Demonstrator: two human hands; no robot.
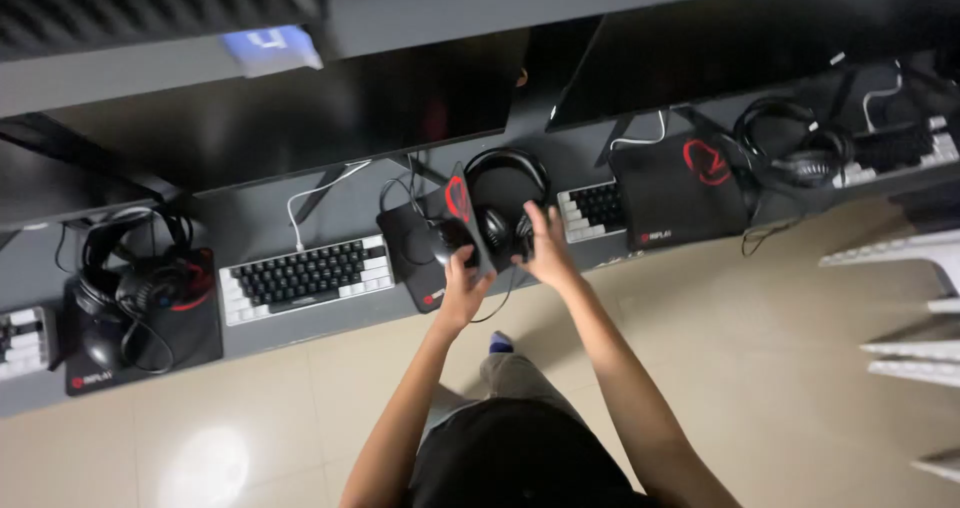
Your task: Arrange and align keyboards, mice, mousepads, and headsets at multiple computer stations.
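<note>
A black headset (503,196) lies on the dark desk between two monitors. My right hand (545,250) rests against its right ear cup with the fingers spread. My left hand (462,288) grips the lower edge of a black mouse pad with a red logo (459,204), which is tilted up on its side beside the headset. A black mouse (446,242) sits just left of that raised pad, close to my left fingers. Cables run behind the headset.
A black-and-white keyboard (305,277) lies to the left and another keyboard (594,210) to the right. More headsets (140,268) (795,148) and mouse pads (680,193) sit at neighbouring places. Dark monitors (300,118) line the back. White chair parts (900,308) stand at the right.
</note>
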